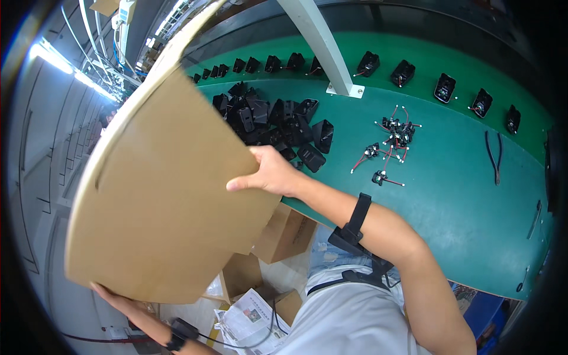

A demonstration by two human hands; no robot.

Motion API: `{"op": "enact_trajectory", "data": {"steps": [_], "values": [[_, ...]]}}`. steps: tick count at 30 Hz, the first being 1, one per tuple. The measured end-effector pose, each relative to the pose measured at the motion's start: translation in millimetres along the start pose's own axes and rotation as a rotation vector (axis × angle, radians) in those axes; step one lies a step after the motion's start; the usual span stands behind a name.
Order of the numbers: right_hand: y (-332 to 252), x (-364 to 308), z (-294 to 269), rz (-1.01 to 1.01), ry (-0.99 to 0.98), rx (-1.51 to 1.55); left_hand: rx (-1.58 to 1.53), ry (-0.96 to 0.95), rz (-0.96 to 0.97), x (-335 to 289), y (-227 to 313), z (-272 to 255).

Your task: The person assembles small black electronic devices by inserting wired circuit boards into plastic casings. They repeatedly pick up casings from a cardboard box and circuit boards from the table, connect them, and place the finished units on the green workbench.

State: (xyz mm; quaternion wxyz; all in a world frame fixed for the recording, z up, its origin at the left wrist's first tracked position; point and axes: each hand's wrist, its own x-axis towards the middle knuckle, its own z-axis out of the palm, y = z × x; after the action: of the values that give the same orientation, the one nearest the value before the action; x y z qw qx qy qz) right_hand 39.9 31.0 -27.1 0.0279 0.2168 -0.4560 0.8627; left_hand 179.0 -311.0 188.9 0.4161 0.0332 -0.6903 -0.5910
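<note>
A large brown cardboard box (160, 189) is tilted up on the left, its broad plain side facing me. My right hand (269, 171) grips its right edge, thumb lying on the cardboard and the other fingers mostly hidden. At the lower left corner, my left hand (118, 299) supports the bottom edge, with its fingers partly out of sight beneath. Just past my right hand lies a heap of black plastic housings (290, 127) on the green table (449, 219), partly covered by the box.
Black housings (403, 73) stand in a row along the green strip at the back, beyond a white post (322, 47). Small parts with red wires (399, 135) lie mid-table; pliers (494, 158) are at right. Below are open cartons (287, 234) and a newspaper (251, 319).
</note>
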Motion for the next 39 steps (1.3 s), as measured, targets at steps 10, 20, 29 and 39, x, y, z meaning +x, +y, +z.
{"op": "enact_trajectory", "data": {"steps": [10, 20, 29, 39], "values": [[12.9, -19.9, 50.7, -0.078, -0.195, -0.608, -0.609, -0.421, -0.543, -110.5, -198.6, -205.7], [35.3, -34.4, 74.9, -0.198, -0.378, -0.912, -0.912, 0.051, -0.684, -229.7, -282.6, -141.1], [29.4, -17.4, 82.8, -0.233, -0.232, -0.809, -0.805, 0.030, -0.611, -153.0, -234.9, -174.5], [12.6, -1.2, 45.2, -0.145, 0.051, -0.338, -0.409, 0.010, -0.287, -14.7, -114.4, -117.6]]}}
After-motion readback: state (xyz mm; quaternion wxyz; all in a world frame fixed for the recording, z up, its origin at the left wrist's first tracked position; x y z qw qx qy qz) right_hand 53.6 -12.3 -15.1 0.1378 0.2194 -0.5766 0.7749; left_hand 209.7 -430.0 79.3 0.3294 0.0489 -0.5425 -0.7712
